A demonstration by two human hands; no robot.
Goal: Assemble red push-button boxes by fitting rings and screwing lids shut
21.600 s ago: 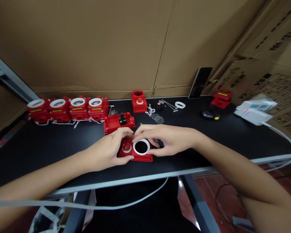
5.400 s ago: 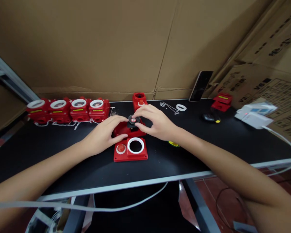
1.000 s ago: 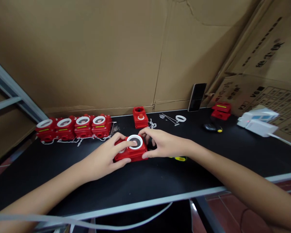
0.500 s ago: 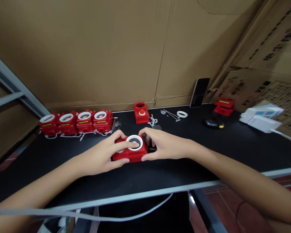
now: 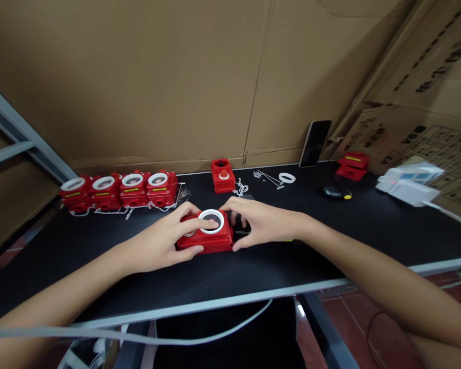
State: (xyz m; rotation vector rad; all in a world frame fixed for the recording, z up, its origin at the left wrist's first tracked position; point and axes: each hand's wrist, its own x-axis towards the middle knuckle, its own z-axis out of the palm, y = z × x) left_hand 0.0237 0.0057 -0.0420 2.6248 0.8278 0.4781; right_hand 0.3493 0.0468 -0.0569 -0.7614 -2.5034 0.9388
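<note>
A red box-shaped housing (image 5: 215, 243) with a white ring (image 5: 222, 221) on top lies on the black table in front of me. My left hand (image 5: 169, 237) grips its left part, with the index finger reaching inside the ring onto the dark round window. Around the right end curls my right hand (image 5: 253, 223), fingertips on the far edge and thumb at the near corner. Under the right palm sits something dark with a thin rod, mostly hidden. A bit of yellow shows beneath that wrist.
Several red housings with white rings (image 5: 132, 180) stand in a row at the left. Behind my hands is another red housing (image 5: 223, 177) beside white string. A loose white ring (image 5: 287, 178), a phone (image 5: 315, 143), a black-and-yellow tool (image 5: 336, 192) and a white device (image 5: 409, 184) lie rightward.
My right thumb has shifted slightly right, to the housing's near corner. A bit of yellow now shows under the right wrist. The left index finger stays inside the ring.
</note>
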